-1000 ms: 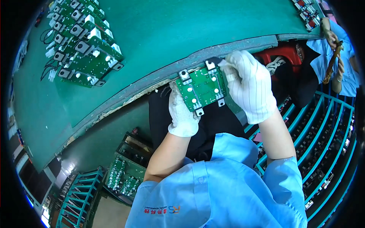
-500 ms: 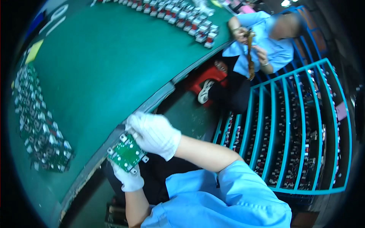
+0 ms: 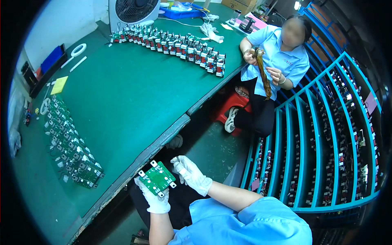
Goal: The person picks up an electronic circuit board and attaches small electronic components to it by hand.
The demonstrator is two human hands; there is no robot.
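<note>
A green circuit board (image 3: 157, 179) with metal tabs at its corners and white round spots lies face up in my white-gloved left hand (image 3: 157, 203). The fingers of that hand are closed around its near left edge, partly hidden beneath it. Just right of the board, and apart from it, is my gloved right hand (image 3: 192, 176). Its fingers are drawn together in a pinch, with a small greyish bit at the tips too small to name. Both hands are over my lap, beside the edge of the green table (image 3: 122, 102).
Circuit boards (image 3: 75, 147) stand in a row on the table's left. Red-and-white component assemblies (image 3: 179, 48) line the far side, near a fan (image 3: 134, 10). A seated co-worker (image 3: 277, 61) holds a brown strip (image 3: 262, 73). A turquoise slotted rack (image 3: 310, 151) stands right.
My right hand has come off the board and moved to its right. My left hand still holds the board, now slightly turned. The view has shifted, showing more of the table's far side.
</note>
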